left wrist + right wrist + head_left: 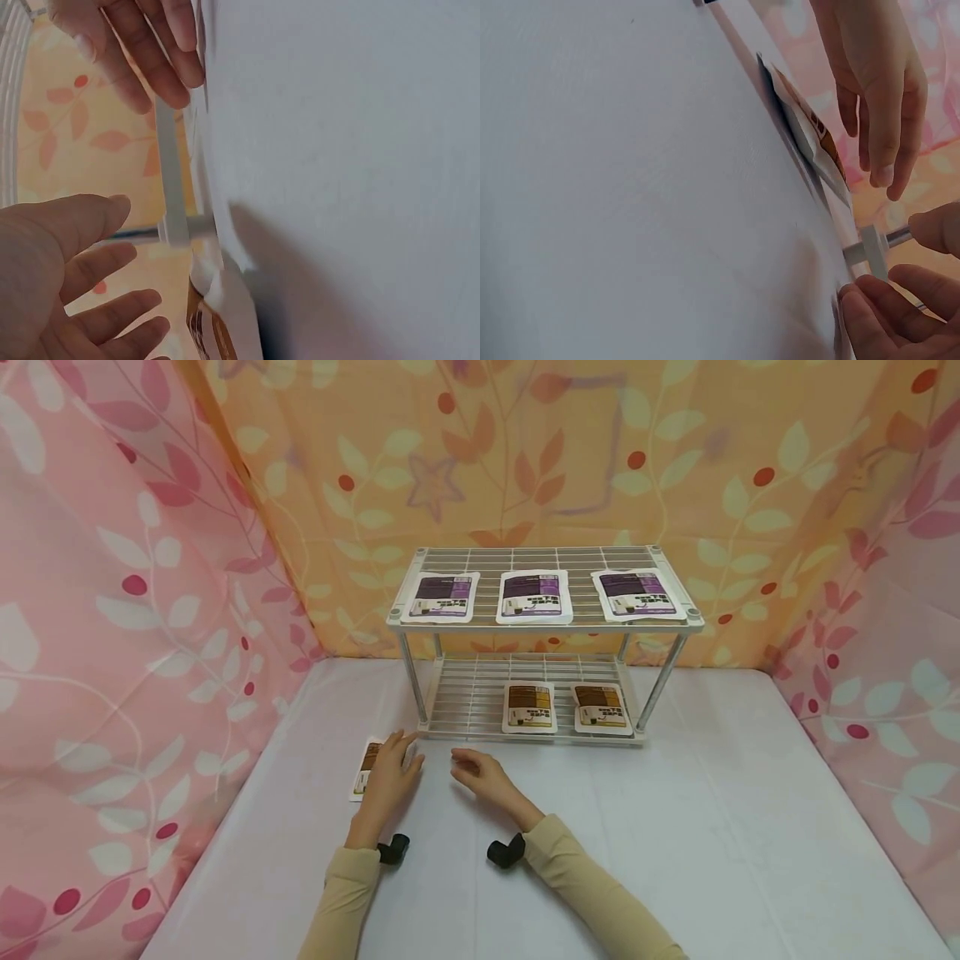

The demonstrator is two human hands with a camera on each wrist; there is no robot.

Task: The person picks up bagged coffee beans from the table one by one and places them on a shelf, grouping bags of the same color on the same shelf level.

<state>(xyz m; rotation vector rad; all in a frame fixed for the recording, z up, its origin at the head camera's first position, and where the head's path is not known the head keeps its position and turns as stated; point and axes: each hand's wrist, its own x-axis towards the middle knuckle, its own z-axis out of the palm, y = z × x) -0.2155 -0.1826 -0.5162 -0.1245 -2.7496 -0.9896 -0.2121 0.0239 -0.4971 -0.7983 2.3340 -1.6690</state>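
A brown-and-white flat pouch lies on the white cloth, left of a two-tier white wire rack. My left hand is over the right side of this pouch, partly hiding it, and its fingers are spread and hold nothing. In the left wrist view, the left hand shows beside the pouch, with a gap between them. My right hand is in front of the rack's lower left front, fingers loosely bent, nothing in them. The right wrist view shows the right hand close by a rack foot.
On the rack's lower tier lie two brown pouches, toward its middle and right. Three purple pouches lie along the top tier. Patterned cloth walls enclose the white-covered table at the back and sides.
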